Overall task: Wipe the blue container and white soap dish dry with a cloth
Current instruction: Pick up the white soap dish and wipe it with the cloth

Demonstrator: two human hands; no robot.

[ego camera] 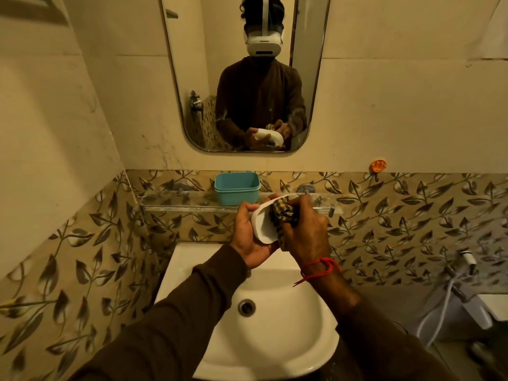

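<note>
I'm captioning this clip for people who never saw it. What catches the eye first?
Two hands meet above the white sink: the left hand holds a white soap dish while the right hand presses a checked cloth into it. Behind them, a blue container sits on the glass shelf under the mirror.

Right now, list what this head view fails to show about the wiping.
- Soap dish inside: mostly covered by the cloth and right hand.
- Soap dish underside: hidden by the left hand.
- Wetness of the blue container: too small to tell.
- Sink front: cut off by the sleeves.
</note>
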